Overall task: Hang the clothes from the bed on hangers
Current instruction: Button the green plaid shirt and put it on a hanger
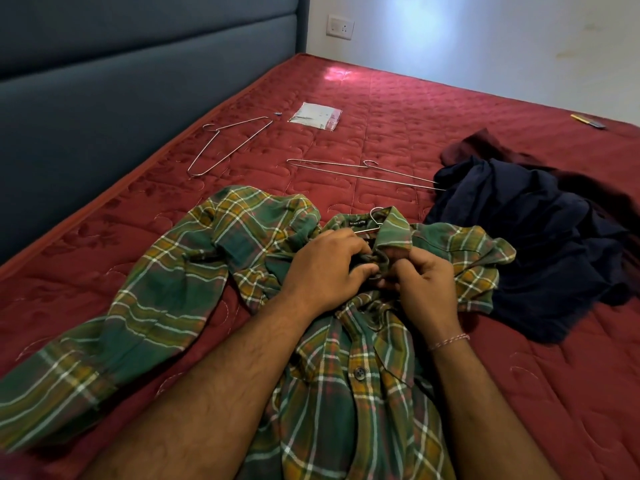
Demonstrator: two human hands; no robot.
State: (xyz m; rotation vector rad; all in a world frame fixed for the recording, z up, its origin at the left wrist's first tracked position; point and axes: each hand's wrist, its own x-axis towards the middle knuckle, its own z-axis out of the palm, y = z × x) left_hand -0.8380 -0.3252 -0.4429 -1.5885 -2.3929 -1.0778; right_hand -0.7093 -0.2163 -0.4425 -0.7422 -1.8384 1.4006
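A green and yellow plaid shirt [166,299] lies spread on the red bed [381,109]. A metal hanger sits inside it, with only its hook [375,216] showing at the collar. My left hand [325,268] and my right hand [424,282] meet just below the collar, and both pinch the shirt's front placket near the top button. Two loose wire hangers lie farther up the bed, one at the left [228,143] and one in the middle [363,173]. A dark navy garment [540,237] lies crumpled at the right, on top of a maroon garment [485,143].
A padded blue headboard [104,98] runs along the left side. A small clear plastic packet [316,116] lies beyond the hangers. A yellow and grey object [588,120] rests near the far right edge. A white wall with a socket [340,26] stands behind.
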